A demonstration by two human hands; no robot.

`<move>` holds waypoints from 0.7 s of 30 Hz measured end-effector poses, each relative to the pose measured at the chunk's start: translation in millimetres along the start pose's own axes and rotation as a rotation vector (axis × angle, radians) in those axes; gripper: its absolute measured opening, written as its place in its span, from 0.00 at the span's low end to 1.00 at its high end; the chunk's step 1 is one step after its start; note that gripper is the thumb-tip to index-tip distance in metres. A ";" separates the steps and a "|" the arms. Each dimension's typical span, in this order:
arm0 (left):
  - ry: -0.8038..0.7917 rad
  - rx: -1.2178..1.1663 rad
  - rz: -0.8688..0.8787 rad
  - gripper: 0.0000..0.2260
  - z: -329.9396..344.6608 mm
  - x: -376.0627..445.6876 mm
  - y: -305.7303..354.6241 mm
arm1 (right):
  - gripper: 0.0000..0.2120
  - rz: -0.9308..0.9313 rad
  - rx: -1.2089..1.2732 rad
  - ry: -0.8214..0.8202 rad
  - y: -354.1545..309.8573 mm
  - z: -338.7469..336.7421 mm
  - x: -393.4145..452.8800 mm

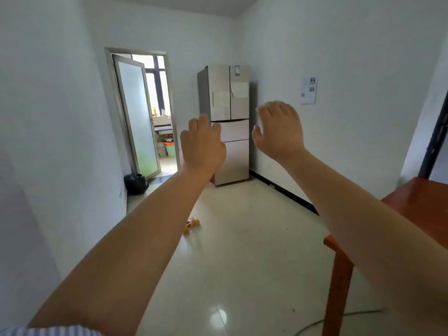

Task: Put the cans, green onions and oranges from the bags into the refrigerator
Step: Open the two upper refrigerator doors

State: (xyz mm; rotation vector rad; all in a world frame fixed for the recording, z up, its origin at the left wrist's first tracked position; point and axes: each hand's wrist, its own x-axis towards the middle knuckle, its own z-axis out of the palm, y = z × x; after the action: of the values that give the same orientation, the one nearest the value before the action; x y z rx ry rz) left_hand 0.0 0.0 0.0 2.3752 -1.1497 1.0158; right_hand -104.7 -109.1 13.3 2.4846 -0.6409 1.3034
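You stood in a white-walled room with both bare arms stretched out in front of you, backs of the hands toward the camera. Your left hand (202, 144) was raised with its fingers relaxed and slightly bent, holding nothing. Your right hand (278, 132) was raised a little higher, fingers spread loosely and a bit blurred, also holding nothing. The two hands were apart, with a gap between them. Straight ahead, against the far wall, stood the refrigerator (228, 122), a tall silver unit with two upper doors and drawers below, all closed. From the camera's angle your left hand overlapped its lower left edge and your right hand sat just beside its right edge, but the refrigerator was well beyond your reach across the room. On the pale tiled floor (242, 251), below your left forearm and well apart from both hands, lay a small cluster of oranges (191, 225) in what looked like a clear bag. A wooden counter (417, 202) in reddish brown came in from the right, partly hidden under your right forearm. To the left of the refrigerator an open door (137, 112) with frosted glass led into a brighter room, and a dark bag (135, 183) sat on the floor beside it. A sheet of paper (309, 90) was stuck on the right wall.
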 end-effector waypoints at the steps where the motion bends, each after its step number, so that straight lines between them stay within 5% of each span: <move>1: -0.066 0.018 0.001 0.16 12.4 5.5 5.7 | 0.18 0.019 -0.035 -0.077 1.6 14.0 -0.1; 7: -0.296 0.065 0.047 0.13 134.6 49.8 34.2 | 0.14 0.034 -0.113 -0.359 52.1 126.2 2.6; 21: -0.578 0.056 -0.005 0.13 420.2 262.9 93.9 | 0.12 0.084 -0.043 -0.575 245.7 411.9 130.0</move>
State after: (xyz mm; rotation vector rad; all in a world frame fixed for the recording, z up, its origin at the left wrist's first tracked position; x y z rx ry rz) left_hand 233.6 -433.8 -108.4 2.8081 -1.3005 0.3553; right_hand 131.0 -530.5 -104.3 2.8257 -0.8873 0.5687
